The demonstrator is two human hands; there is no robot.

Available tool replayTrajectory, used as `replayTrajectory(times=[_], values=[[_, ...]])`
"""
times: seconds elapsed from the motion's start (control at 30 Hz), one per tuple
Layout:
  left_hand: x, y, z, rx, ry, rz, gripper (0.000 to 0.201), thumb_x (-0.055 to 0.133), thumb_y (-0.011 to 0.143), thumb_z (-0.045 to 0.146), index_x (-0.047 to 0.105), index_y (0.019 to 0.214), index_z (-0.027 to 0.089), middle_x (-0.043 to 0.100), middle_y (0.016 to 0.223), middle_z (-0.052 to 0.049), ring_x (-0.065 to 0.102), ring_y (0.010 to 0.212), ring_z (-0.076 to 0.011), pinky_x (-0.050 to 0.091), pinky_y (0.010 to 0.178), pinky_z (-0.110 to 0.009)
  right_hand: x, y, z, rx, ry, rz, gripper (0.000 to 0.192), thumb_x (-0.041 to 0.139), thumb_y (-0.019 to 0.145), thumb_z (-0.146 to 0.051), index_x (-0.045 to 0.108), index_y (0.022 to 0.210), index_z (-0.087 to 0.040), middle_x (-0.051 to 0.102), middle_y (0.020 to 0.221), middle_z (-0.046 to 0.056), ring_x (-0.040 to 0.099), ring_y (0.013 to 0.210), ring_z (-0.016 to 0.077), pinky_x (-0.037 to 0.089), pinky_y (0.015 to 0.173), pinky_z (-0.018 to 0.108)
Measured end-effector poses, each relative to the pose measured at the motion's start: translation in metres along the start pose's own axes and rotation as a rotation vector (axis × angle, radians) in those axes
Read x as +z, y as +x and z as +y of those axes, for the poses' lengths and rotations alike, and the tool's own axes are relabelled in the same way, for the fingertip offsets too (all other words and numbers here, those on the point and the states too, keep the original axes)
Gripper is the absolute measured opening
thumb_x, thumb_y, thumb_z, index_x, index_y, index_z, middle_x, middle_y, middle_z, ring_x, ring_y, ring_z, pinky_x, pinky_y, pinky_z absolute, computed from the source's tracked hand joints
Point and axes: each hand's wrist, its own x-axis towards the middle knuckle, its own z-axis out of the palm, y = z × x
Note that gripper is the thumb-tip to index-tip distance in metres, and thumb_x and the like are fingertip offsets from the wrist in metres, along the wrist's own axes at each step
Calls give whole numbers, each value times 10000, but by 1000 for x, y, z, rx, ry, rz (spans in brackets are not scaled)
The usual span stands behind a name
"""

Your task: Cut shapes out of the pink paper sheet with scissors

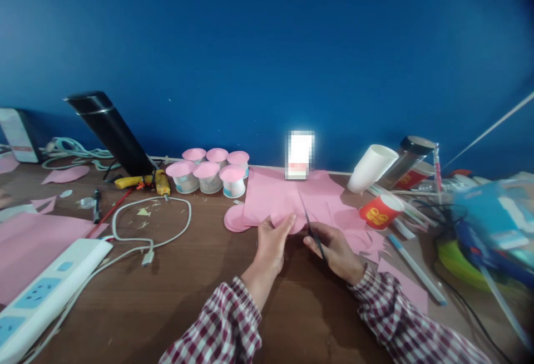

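Observation:
Between the thumb and fingers of my left hand (273,241) is a rounded piece of pink paper (287,215). My right hand (334,250) is closed around dark-handled scissors (317,237), whose blade points up and away along the right edge of that piece. Just beyond both hands lies a large pink sheet (262,194). Cut pink circles (236,219) rest to the left of it, and pink scraps (371,241) are scattered on the right. How far the blades are apart is hard to make out.
Several paper cups with pink tops (207,177) stand at the back left. A power strip (54,280) and white cable (152,241) lie left. On the right are a red paper cup (381,211), a white cup stack (372,168) and a blurred blue bag (496,208). A bright screen (300,152) stands against the wall.

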Motion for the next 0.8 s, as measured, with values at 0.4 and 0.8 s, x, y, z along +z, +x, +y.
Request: replayTrajectory(times=[0.4,0.8], values=[[0,0,1,-14,6,0,321,792,616,319,622,800,118,669,641,-31,624,542,-154,481,534,-260,0,0,-2,26,19,-19,325,627,799,-454,656,935,-160,707,799,65,662,735,216,548,661,302],[0,0,-1,-40,20,48,389,804,580,357,631,826,110,659,644,-36,608,542,-150,468,518,-256,-1,1,3,52,29,-14,338,644,787,-451,655,956,-159,729,827,85,684,771,244,566,721,343]])
